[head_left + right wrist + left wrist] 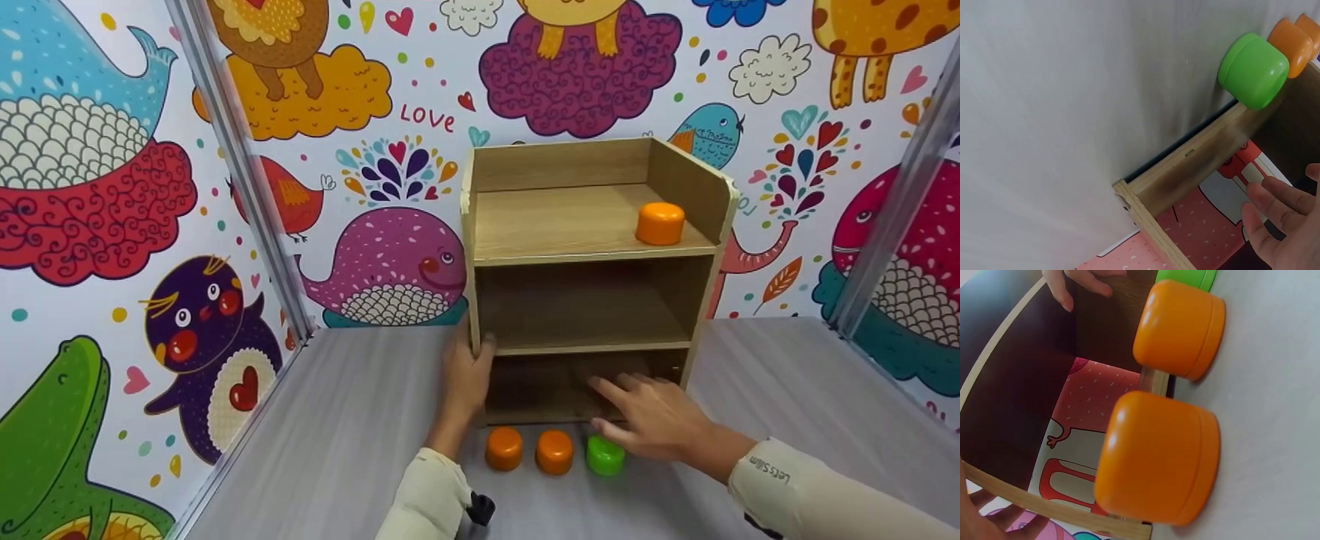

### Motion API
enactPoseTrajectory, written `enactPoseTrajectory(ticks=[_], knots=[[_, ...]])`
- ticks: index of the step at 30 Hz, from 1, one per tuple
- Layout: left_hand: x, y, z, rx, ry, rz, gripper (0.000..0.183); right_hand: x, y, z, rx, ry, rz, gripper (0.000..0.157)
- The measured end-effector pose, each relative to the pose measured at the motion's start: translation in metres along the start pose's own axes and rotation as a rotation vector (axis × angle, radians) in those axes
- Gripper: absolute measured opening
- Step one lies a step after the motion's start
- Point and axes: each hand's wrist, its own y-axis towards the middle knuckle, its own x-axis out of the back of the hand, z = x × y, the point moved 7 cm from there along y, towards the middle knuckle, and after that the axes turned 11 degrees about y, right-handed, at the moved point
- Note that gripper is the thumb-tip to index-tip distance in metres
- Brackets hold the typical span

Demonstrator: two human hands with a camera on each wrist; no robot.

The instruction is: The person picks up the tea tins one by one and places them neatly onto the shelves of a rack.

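Observation:
A small wooden shelf (562, 166) with three levels stands on the table. My left hand (465, 379) grips its left side panel (1055, 507), with the thumb at the front and the fingers along the outer face. Loosely spread, my right hand (652, 420) reaches to the front of the bottom compartment and holds nothing. Just below it is a green rounded cap-like piece (604, 455) on the table. Two matching orange pieces (554, 452) (503, 448) stand to its left, in a row before the shelf. Another orange piece (660, 223) sits at the right of the top level.
Patterned walls (375, 247) with cartoon animals enclose the table (352, 420) at the back and sides. Metal posts (247, 172) mark the corners. In the right wrist view, the wall print shows through the shelf's bottom compartment.

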Motion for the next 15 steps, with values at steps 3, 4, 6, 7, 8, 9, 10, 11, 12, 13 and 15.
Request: enactPoseTrajectory(ticks=[3,4,6,7,8,9,10,11,12,13,15], knots=[[0.0,0.0,0.0,-0.007,-0.003,-0.007,0.055,-0.005,-0.003,0.0,0.004,0.012,0.016,0.066],[0.0,0.001,0.0,-0.01,-0.005,-0.011,0.055,-0.007,-0.004,0.001,0.007,0.017,0.021,0.065],[0.001,0.0,-0.001,-0.014,-0.005,-0.015,0.055,-0.01,-0.006,0.001,0.011,0.025,0.032,0.064],[0.001,0.0,-0.001,-0.013,-0.003,-0.015,0.055,-0.012,-0.007,0.001,0.014,0.029,0.036,0.063],[0.001,0.0,-0.001,-0.011,-0.001,-0.014,0.054,-0.013,-0.008,0.002,0.017,0.032,0.038,0.061],[0.001,0.0,-0.001,-0.012,-0.001,-0.014,0.055,-0.014,-0.009,0.002,0.021,0.033,0.038,0.06],[0.001,0.0,-0.001,-0.01,-0.001,-0.012,0.054,-0.015,-0.01,0.003,0.025,0.034,0.035,0.059],[0.001,0.0,-0.001,-0.008,0.0,-0.009,0.054,-0.016,-0.011,0.003,0.03,0.033,0.032,0.058],[0.001,0.0,-0.002,-0.01,0.002,-0.005,0.055,-0.018,-0.011,0.004,0.035,0.034,0.03,0.057],[0.001,0.0,-0.002,-0.01,0.004,-0.002,0.055,-0.019,-0.012,0.004,0.041,0.034,0.028,0.056],[0.001,0.0,-0.002,-0.01,0.014,0.0,0.056,-0.022,-0.013,0.004,0.045,0.036,0.035,0.055]])
